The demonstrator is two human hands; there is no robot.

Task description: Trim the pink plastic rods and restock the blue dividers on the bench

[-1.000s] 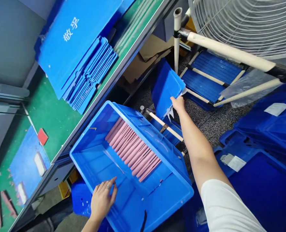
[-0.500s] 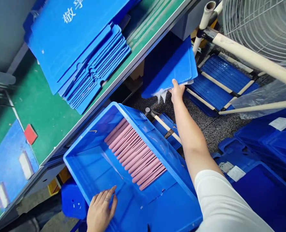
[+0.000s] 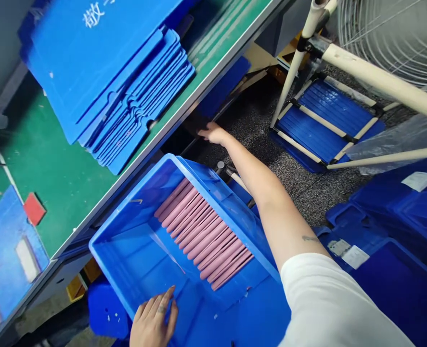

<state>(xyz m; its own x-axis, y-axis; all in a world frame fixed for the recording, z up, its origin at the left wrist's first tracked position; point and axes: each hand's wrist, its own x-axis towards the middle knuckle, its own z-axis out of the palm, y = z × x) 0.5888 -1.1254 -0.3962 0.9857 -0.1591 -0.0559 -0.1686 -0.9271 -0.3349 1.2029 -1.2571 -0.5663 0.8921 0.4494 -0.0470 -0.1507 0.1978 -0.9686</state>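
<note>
Left of the open, rectangular blue plastic crate (image 3: 187,295), notched flat blue sheets (image 3: 105,67) lie stacked. The left hand (image 3: 153,319), grip released, is at its lower-left rim. Inside, slender pink rods (image 3: 205,235) form a ridged row. Beyond the crate, the right hand (image 3: 215,134) is near a flat blue panel (image 3: 225,87); its grip cannot be determined.

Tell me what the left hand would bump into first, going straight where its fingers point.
Probably the row of pink pieces in the blue bin, though the left hand might pass above them; depth is unclear.
</note>
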